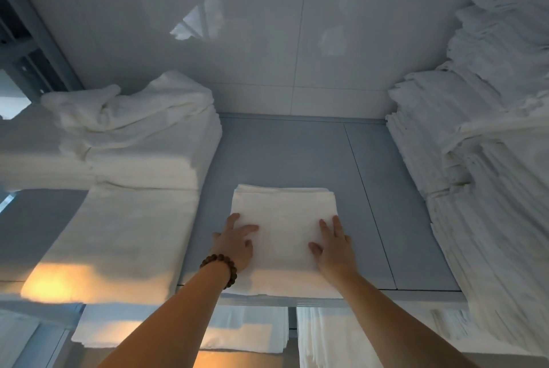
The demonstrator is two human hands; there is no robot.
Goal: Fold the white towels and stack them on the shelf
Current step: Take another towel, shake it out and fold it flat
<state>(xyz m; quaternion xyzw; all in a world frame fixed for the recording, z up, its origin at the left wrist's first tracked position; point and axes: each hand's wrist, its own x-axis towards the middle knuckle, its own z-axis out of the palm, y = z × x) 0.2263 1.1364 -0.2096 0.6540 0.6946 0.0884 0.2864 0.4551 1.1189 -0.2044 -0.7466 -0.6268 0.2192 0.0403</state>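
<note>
A folded white towel (283, 213) lies flat on the grey shelf (297, 154), near its front edge. My left hand (234, 241), with a bead bracelet on the wrist, rests flat on the towel's left side, fingers spread. My right hand (334, 244) lies flat on the towel's right side, fingers straight. Both press on top of the towel and neither grips it.
A tall stack of folded white towels (481, 136) fills the shelf's right side. On the left stands a lower stack (139, 157) with a crumpled towel (127, 106) on top. More towels (323, 338) sit on the shelf below. Glossy white wall tiles (267, 41) close off the back.
</note>
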